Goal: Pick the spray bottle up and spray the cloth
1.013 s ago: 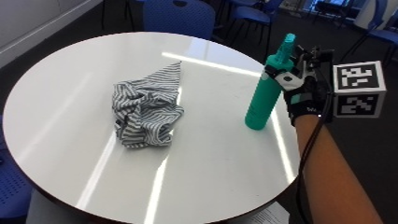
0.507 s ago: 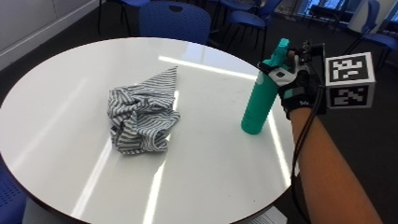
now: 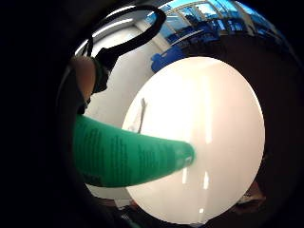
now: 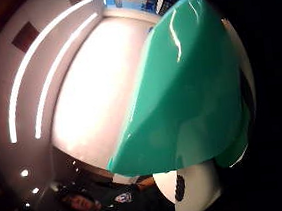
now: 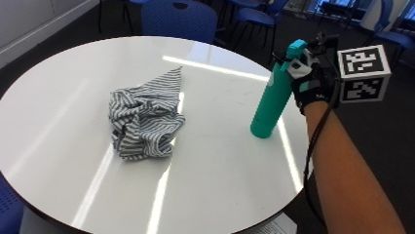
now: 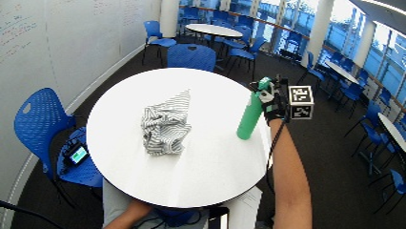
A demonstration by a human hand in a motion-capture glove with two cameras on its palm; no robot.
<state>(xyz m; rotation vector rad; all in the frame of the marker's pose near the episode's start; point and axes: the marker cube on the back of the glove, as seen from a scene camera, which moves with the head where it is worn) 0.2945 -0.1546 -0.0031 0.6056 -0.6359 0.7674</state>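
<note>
A tall green spray bottle (image 5: 269, 105) stands upright near the right side of the round white table (image 5: 214, 185). My gloved right hand (image 5: 310, 85) is at its top, fingers curled around the neck just under the spray head. Both palm views are largely filled by the bottle body (image 3: 128, 159) (image 4: 190, 90), with the white tabletop beyond it. A crumpled grey-and-white striped cloth (image 5: 146, 114) lies left of the bottle, about a hand's length away, with one corner pointing to the far edge. In the wide outside view the bottle (image 6: 248, 119), hand (image 6: 274, 102) and cloth (image 6: 165, 124) show the same layout.
Blue chairs stand behind the table (image 5: 178, 19) and at its left (image 6: 38, 119). More tables and chairs fill the room beyond (image 6: 216, 31). Paper sheets (image 6: 244, 210) stick out under the table's near edge. The tabletop (image 6: 209, 176) between cloth and bottle is bare.
The outside picture has shifted, so its camera moved. My hand stays at the bottle's top, and the bottle and cloth stand where they were.
</note>
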